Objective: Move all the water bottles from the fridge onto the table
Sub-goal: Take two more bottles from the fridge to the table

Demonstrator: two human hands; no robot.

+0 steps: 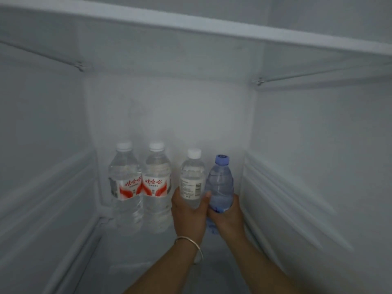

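Several water bottles stand upright at the back of the fridge compartment. Two clear bottles with red and white labels, one (125, 183) and its neighbour (157, 183), stand side by side on the left. My left hand (187, 215), a bangle on its wrist, grips the lower part of a clear white-capped bottle (192, 179) with a pale label. My right hand (228, 215) is wrapped around the lower part of a blue-tinted bottle (220, 183) with a blue cap. The two held bottles touch each other.
The fridge's white side walls have ribbed shelf rails, left (53, 198) and right (297, 198). A glass shelf (212, 28) spans overhead. The compartment floor (131, 262) lies in front of the bottles.
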